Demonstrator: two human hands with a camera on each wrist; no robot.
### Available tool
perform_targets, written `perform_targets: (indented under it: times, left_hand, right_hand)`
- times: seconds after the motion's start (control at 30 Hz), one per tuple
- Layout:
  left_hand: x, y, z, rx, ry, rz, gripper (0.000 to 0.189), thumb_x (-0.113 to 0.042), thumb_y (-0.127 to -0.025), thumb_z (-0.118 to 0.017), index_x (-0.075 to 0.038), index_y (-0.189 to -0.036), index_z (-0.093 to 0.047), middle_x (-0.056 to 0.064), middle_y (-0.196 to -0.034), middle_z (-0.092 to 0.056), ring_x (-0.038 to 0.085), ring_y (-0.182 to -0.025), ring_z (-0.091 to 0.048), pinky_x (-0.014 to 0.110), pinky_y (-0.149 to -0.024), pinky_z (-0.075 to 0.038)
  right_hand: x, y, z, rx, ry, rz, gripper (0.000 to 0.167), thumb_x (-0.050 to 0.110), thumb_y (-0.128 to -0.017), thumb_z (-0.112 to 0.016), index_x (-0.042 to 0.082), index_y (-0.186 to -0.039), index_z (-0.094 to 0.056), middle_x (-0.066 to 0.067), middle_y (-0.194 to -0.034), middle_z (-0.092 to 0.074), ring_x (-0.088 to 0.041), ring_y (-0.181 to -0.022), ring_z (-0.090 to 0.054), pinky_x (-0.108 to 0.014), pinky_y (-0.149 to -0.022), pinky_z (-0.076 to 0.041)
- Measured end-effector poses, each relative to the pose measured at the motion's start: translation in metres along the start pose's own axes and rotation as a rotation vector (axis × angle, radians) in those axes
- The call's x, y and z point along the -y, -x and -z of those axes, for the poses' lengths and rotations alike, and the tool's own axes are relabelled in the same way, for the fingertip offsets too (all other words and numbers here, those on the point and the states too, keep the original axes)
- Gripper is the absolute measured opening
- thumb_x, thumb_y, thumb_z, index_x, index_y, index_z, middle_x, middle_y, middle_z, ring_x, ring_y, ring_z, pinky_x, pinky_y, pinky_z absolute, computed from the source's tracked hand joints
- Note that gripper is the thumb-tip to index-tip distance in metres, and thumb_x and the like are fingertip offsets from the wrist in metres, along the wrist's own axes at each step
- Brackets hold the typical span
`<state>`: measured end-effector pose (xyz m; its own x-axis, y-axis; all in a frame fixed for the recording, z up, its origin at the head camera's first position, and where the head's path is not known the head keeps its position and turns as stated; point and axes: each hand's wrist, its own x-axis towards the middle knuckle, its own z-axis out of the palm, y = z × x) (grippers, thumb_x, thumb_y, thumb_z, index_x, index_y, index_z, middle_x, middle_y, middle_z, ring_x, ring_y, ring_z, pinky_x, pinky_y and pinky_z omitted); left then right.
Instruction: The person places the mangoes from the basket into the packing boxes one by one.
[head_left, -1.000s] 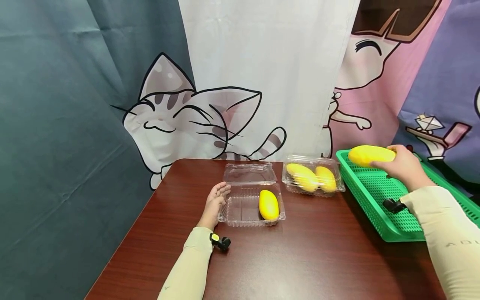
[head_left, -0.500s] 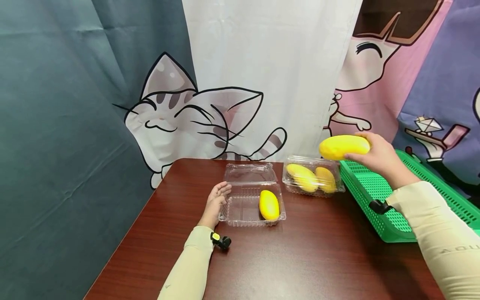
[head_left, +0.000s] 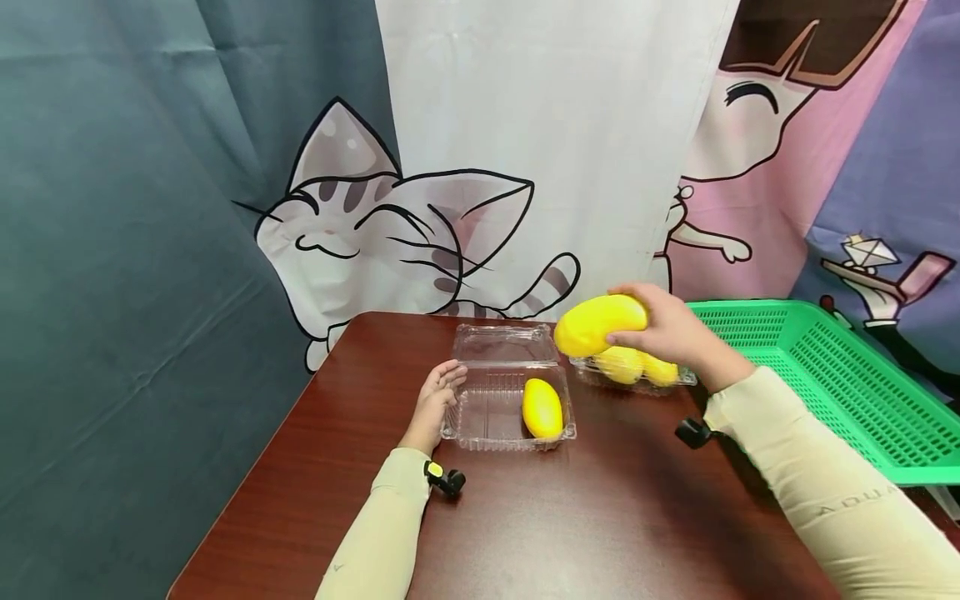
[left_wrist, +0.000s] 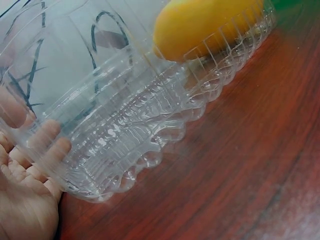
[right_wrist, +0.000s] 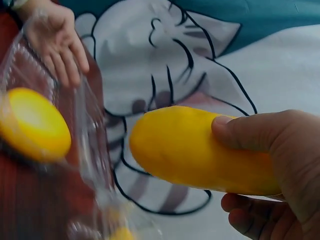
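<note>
My right hand grips a yellow mango in the air, thumb on the near side in the right wrist view. The mango overlaps the right end of an opened clear plastic clamshell box. Inside the box's right side lies another mango; its lid is folded back, away from me. At the box's left wall my left hand rests with fingers extended, palm toward the box. The left wrist view shows those fingers through the clear plastic.
A second clear box with mangoes stands behind my right hand, partly hidden by it. To the right is a green plastic basket with perforated walls. The brown table ends at a printed curtain behind.
My right hand has carried the mango leftward from above the green basket, past the second box, toward the opened box. My left hand has stayed at the box's left wall.
</note>
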<state>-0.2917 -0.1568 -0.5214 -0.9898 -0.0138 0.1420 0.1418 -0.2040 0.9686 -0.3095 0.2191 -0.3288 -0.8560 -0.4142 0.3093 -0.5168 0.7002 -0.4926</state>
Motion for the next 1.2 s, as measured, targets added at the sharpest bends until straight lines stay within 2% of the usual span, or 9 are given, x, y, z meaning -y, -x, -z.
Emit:
perform_targets:
  times: [0.2,0.3,0.4,0.53,0.6,0.8,0.93,1.03,1.2]
  left_hand:
    - [-0.001,0.000,-0.002,-0.004,0.004,0.000,0.069,0.016,-0.078,-0.035,0.006,-0.146,-0.039,0.031,-0.147,-0.046,0.044,-0.140,-0.040,0.037,-0.095,-0.039]
    - [-0.002,0.000,-0.003,-0.005,0.000,0.004,0.065,0.015,-0.081,-0.035,0.005,-0.145,-0.039,0.030,-0.147,-0.046,0.042,-0.140,-0.041,0.034,-0.093,-0.040]
    - [-0.003,0.000,-0.002,-0.005,-0.007,0.012,0.062,0.013,-0.085,-0.035,0.004,-0.146,-0.039,0.029,-0.147,-0.046,0.041,-0.140,-0.042,0.038,-0.098,-0.039]
    - [-0.001,-0.001,0.001,-0.003,-0.016,0.027,0.060,0.011,-0.088,-0.036,0.002,-0.147,-0.039,0.027,-0.148,-0.046,0.040,-0.141,-0.041,0.051,-0.109,-0.033]
    - [-0.001,-0.001,0.001,-0.004,-0.017,0.032,0.059,0.010,-0.089,-0.036,0.001,-0.147,-0.040,0.026,-0.148,-0.047,0.039,-0.141,-0.042,0.054,-0.111,-0.031]
    - [-0.001,0.001,0.001,-0.015,-0.026,0.031,0.059,0.008,-0.088,-0.036,0.000,-0.146,-0.041,0.025,-0.147,-0.049,0.038,-0.139,-0.044,0.050,-0.110,-0.033]
    - [0.000,0.002,0.001,-0.025,-0.041,0.035,0.060,0.008,-0.087,-0.037,-0.001,-0.146,-0.042,0.023,-0.146,-0.051,0.036,-0.139,-0.045,0.044,-0.105,-0.036]
    - [0.001,0.002,0.001,-0.022,-0.036,0.045,0.061,0.009,-0.087,-0.037,-0.001,-0.147,-0.042,0.023,-0.146,-0.050,0.035,-0.139,-0.045,0.043,-0.104,-0.036]
    - [-0.002,0.000,0.000,0.001,-0.003,0.049,0.063,0.011,-0.087,-0.036,0.002,-0.149,-0.038,0.027,-0.149,-0.045,0.038,-0.142,-0.040,0.049,-0.111,-0.031]
  right_hand:
    - [0.011,-0.012,-0.041,0.081,-0.152,0.031,0.067,0.023,-0.081,-0.086,0.013,-0.139,-0.055,-0.012,-0.124,-0.060,-0.030,-0.100,-0.056,-0.047,-0.087,-0.044]
    - [0.017,-0.017,-0.064,0.123,-0.181,0.049,0.067,0.024,-0.080,-0.087,0.019,-0.139,-0.056,-0.007,-0.122,-0.062,-0.026,-0.096,-0.057,-0.043,-0.085,-0.045]
    - [0.024,-0.021,-0.086,0.167,-0.185,0.081,0.068,0.024,-0.079,-0.087,0.021,-0.140,-0.056,-0.004,-0.121,-0.063,-0.024,-0.096,-0.058,-0.043,-0.085,-0.046]
    - [0.031,-0.025,-0.110,0.263,-0.207,0.107,0.068,0.021,-0.081,-0.085,0.019,-0.142,-0.055,-0.005,-0.128,-0.063,-0.024,-0.101,-0.059,-0.043,-0.088,-0.048]
    - [0.032,-0.028,-0.120,0.311,-0.207,0.107,0.067,0.021,-0.082,-0.084,0.019,-0.142,-0.055,-0.005,-0.133,-0.061,-0.024,-0.105,-0.058,-0.044,-0.091,-0.048]
    - [0.032,-0.036,-0.143,0.400,-0.153,0.101,0.065,0.025,-0.082,-0.083,0.021,-0.141,-0.056,-0.004,-0.133,-0.062,-0.025,-0.108,-0.058,-0.046,-0.094,-0.047]
    - [0.031,-0.040,-0.155,0.449,-0.114,0.154,0.063,0.023,-0.086,-0.080,0.016,-0.144,-0.055,-0.008,-0.136,-0.059,-0.027,-0.115,-0.055,-0.047,-0.098,-0.044]
    - [0.030,-0.041,-0.162,0.469,-0.073,0.197,0.061,0.020,-0.089,-0.078,0.014,-0.146,-0.054,-0.009,-0.143,-0.055,-0.029,-0.126,-0.052,-0.048,-0.105,-0.041]
    - [0.029,-0.041,-0.169,0.450,-0.050,0.219,0.061,0.019,-0.093,-0.073,0.014,-0.149,-0.050,-0.011,-0.148,-0.051,-0.032,-0.134,-0.048,-0.052,-0.110,-0.038]
